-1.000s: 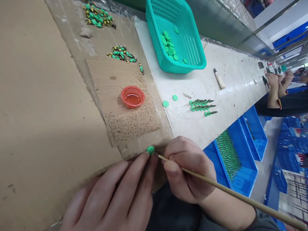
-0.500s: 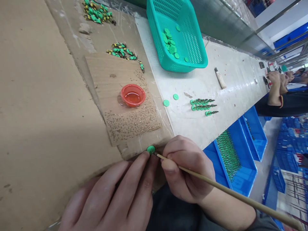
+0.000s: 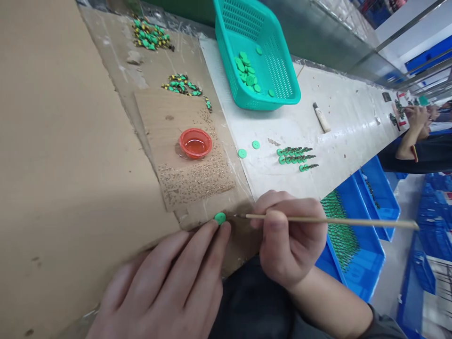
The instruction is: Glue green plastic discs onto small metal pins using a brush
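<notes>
My left hand [image 3: 176,282] has its fingers together, and the fingertips hold a round green button [image 3: 220,218] at the cardboard's edge. Two small holes show in the button's face. In my right hand [image 3: 293,235] a thin paintbrush [image 3: 360,221] with a wooden handle is pinched between thumb and fingers. Its fine dark tip points at the button from the right, a small gap away. Beyond the hands, a small red cup [image 3: 196,151] of clear liquid stands on a cardboard piece [image 3: 153,127] dotted with tiny specks.
A teal basket [image 3: 286,70] holds several green buttons. Two loose buttons, rows of green-and-brown pieces [image 3: 296,155] and a white tube [image 3: 321,117] lie on the white sheet. Blue bins [image 3: 374,268] stand right of the table. A co-worker's arm [image 3: 411,139] is farther along.
The brush tip has pulled back to the right, away from the button, and the handle has swung up to nearly level. My left hand keeps the button in about the same place.
</notes>
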A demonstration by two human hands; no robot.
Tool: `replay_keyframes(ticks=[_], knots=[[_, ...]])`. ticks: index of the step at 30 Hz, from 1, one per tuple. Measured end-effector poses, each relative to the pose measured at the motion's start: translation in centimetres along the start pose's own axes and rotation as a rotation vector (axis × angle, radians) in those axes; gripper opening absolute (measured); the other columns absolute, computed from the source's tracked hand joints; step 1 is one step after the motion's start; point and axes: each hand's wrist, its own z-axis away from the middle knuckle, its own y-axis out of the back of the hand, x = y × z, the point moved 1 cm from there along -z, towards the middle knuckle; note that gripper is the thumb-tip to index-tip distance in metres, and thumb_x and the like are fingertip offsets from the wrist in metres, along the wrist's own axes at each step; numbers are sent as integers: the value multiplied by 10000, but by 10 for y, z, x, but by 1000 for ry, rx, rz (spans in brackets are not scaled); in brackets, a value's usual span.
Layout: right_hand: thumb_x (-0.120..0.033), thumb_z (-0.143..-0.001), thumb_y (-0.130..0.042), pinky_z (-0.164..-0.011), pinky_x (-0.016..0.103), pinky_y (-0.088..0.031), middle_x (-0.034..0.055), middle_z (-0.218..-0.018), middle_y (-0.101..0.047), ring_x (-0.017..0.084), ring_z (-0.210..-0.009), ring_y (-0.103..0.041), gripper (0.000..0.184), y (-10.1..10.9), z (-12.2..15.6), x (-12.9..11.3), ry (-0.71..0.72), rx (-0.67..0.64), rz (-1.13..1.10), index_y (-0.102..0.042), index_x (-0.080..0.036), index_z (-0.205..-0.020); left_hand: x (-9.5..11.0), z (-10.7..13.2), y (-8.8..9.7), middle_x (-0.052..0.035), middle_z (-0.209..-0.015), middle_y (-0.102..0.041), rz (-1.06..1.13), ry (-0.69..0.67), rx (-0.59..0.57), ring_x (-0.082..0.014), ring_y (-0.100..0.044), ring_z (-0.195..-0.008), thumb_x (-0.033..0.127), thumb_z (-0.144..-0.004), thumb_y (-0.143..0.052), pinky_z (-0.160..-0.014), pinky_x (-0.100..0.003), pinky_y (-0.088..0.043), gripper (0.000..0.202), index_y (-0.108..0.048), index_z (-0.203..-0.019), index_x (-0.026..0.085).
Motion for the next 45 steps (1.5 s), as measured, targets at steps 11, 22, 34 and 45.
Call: replay_keyframes(ticks=[11, 22, 34, 45], knots=[[-462, -1037, -877, -578, 267, -551, -7, -752, -745, 139, -595, -676, 313, 21, 6, -11, -372, 163, -49, -707, -231, -913, 29, -34, 27, -72, -1226, -772, -141, 45, -154, -278, -651, -1091, 258, -1052, -652, -873, -455, -519, 429, -689, -1462, 136], [-795, -786, -955, -529, 429, -489, 83, -586, -690, 237, -511, -645, 571, 20, -1, -15, -343, 154, 107, -735, -285, -649, -6, 10, 61, 11, -1281, -853, -40, -29, -14, -117, -765, -1163, 296, -1136, -620, -1030, -281, -610, 180, -773, -1225, 262], [-742, -715, -1028, -572, 480, -564, 110, -682, -735, 243, -553, -680, 517, 21, 7, -7, -438, 155, 43, -754, -305, -749, -111, 189, 175, -53, -1135, -781, -427, 883, 286, -198, -756, -1016, 534, -1090, -749, -964, -430, -676, 354, -756, -1157, 187], [-293, -809, -848, -597, 381, -536, 39, -677, -745, 218, -572, -694, 97, 23, 15, 0, -399, 149, 39, -777, -226, -820, -120, 188, 187, -57, -1159, -779, -429, 813, 49, -199, -757, -1030, 513, -1092, -752, -955, -424, -679, 346, -750, -1194, 183]])
